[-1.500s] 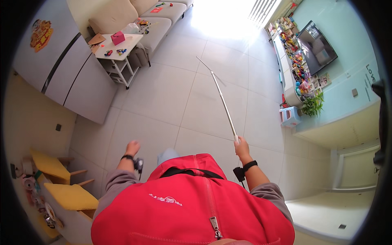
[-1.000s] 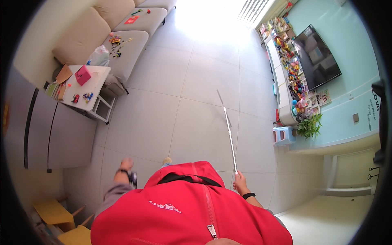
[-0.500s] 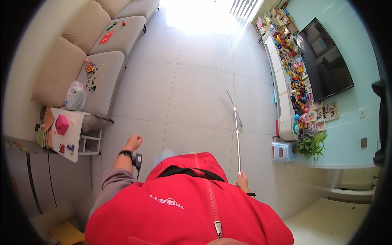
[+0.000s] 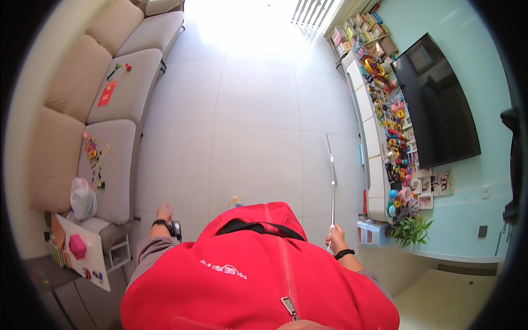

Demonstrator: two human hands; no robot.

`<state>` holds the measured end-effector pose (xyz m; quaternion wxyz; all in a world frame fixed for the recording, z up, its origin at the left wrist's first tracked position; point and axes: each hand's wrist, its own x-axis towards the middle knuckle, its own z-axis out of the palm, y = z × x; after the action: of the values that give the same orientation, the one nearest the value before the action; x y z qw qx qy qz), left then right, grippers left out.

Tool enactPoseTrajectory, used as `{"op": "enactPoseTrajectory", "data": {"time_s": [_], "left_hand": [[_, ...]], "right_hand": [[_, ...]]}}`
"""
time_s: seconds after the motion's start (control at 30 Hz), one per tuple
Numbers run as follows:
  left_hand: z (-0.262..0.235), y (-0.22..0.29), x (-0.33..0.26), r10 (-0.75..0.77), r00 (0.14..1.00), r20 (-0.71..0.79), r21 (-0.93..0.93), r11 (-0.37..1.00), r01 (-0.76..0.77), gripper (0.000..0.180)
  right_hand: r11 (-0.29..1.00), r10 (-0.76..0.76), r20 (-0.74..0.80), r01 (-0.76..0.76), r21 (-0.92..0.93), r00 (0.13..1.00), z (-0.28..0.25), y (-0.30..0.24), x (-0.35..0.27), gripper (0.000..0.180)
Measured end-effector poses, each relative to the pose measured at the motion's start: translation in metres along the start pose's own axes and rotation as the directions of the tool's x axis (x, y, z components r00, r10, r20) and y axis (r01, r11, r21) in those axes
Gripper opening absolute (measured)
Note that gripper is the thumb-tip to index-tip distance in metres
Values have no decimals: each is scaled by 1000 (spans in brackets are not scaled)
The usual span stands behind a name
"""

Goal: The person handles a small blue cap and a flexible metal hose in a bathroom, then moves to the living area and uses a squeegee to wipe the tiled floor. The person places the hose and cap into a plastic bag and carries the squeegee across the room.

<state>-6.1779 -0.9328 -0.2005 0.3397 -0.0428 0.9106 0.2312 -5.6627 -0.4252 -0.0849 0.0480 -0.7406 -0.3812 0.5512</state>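
My right hand (image 4: 336, 238) is closed round the lower end of a long, slim white-and-silver flat mop (image 4: 333, 203). Its pole runs forward over the tiled floor, and the thin head at the far end shows nearly edge-on. Out to the left, my left hand (image 4: 164, 212) hangs low with its fingers curled and nothing seen in them. A black band with a small dark device (image 4: 175, 231) is on that wrist, and another black band (image 4: 345, 253) is on the right one. The red jacket on my body fills the lower middle.
Along the left stands a beige sofa (image 4: 113, 148) with toys and a plastic bag (image 4: 83, 199). Nearer is a small white table (image 4: 94, 258) with a pink box. At right, a white cabinet (image 4: 376, 179) bears many toys; a blue stool (image 4: 374, 234) and plant (image 4: 413, 231) stand by its end.
The room has slid down in the view as I move forward. My right hand and the mop have swung to the right; my left hand sits lower and farther left. A foot shows ahead.
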Motion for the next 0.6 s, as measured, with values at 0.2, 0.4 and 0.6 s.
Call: {"op": "enactPoseTrajectory", "data": {"time_s": [0.2, 0.4, 0.6], "left_hand": [[-37, 348, 119, 635, 747, -197, 28, 765, -643, 28], [-22, 520, 112, 720, 655, 227, 5, 672, -740, 30], [-49, 554, 39, -306, 400, 864, 142, 910, 389, 79]], "right_hand": [[949, 162, 92, -181, 258, 982, 54, -126, 53, 23], [683, 221, 410, -441, 582, 885, 94, -350, 136, 13], [552, -102, 446, -322, 769, 889, 166, -569, 171, 10]]}}
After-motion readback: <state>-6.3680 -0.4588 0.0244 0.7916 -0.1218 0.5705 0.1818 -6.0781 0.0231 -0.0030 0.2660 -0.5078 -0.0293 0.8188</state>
